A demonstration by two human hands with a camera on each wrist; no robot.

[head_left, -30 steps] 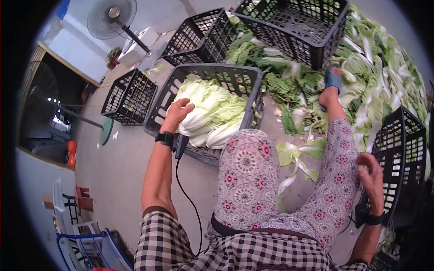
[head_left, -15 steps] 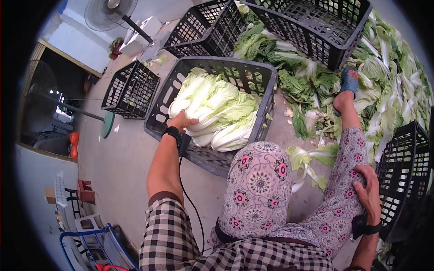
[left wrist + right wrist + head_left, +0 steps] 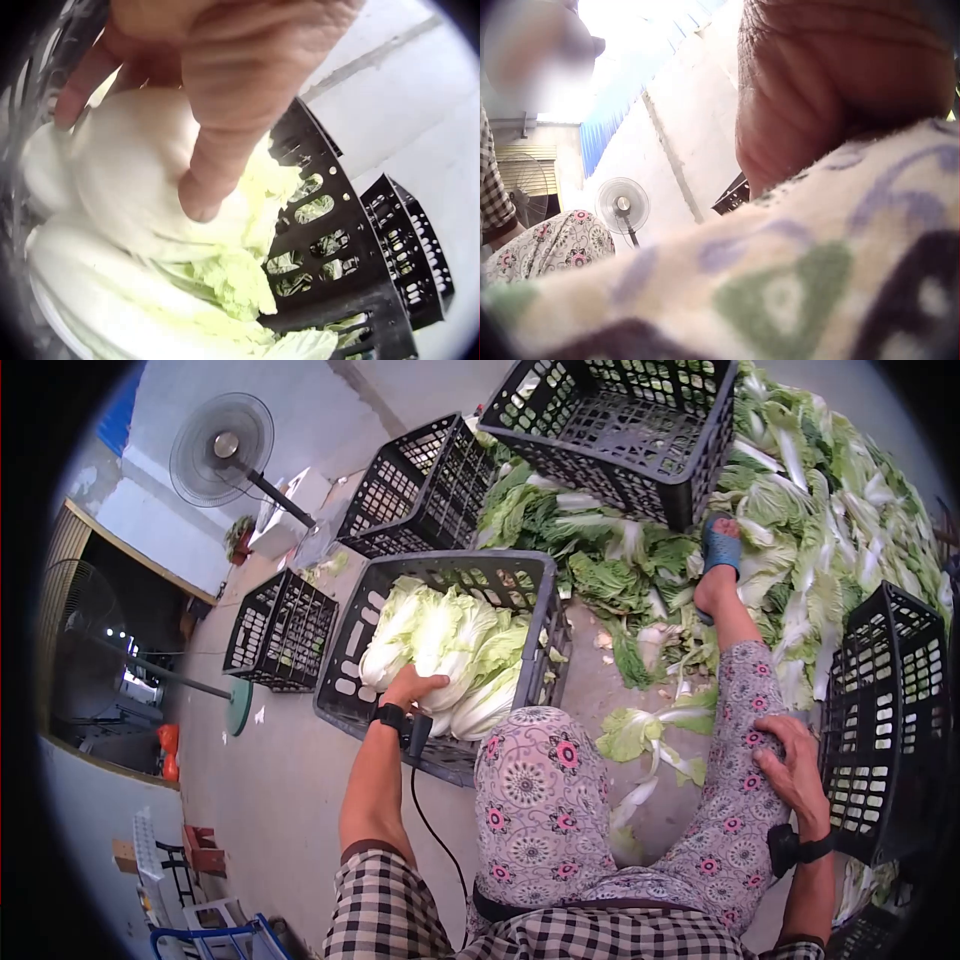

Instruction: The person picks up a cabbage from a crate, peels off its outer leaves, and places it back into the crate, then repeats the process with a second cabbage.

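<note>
Several pale napa cabbages (image 3: 440, 625) lie side by side in a dark plastic crate (image 3: 545, 595) in front of the left knee. My left hand (image 3: 412, 686) reaches over the crate's near side and grips the white base of one cabbage. In the left wrist view, the thumb (image 3: 206, 180) lies on one side of this napa cabbage (image 3: 135, 161) and the fingers on the other; part of the fingers is hidden behind it. My right hand (image 3: 795, 762) rests on the patterned trouser leg (image 3: 735, 735), fingers relaxed and holding nothing.
Loose cabbage leaves (image 3: 800, 550) spread thickly at the right and back. Other black crates stand around: one at the back (image 3: 610, 460), one behind left (image 3: 400, 490), a small one (image 3: 282, 632) and one at the right (image 3: 885, 730). A fan (image 3: 225, 448) stands far left.
My left hand has come down from above the cabbages and taken hold of one base. The right hand has moved from beside the leg onto it. The head view has shifted slightly.
</note>
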